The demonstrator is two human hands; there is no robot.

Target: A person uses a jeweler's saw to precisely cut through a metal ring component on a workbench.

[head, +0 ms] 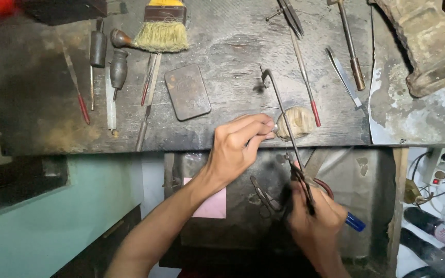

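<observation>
Right by the wooden peg (295, 122) on the counter (222, 46) edge, left hand (238, 146) pinches a small metal piece (274, 127); right hand (312, 216) grips the saw frame (287, 123) handle below.

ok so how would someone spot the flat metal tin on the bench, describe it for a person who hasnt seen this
Start at the dark, worn wooden workbench and find the yellow-bristled brush at its top edge. Just below and right of the bristles lies the flat metal tin, up and left of the left hand. It is the only broad rounded rectangle there; everything beside it is a long, thin hand tool.
</observation>
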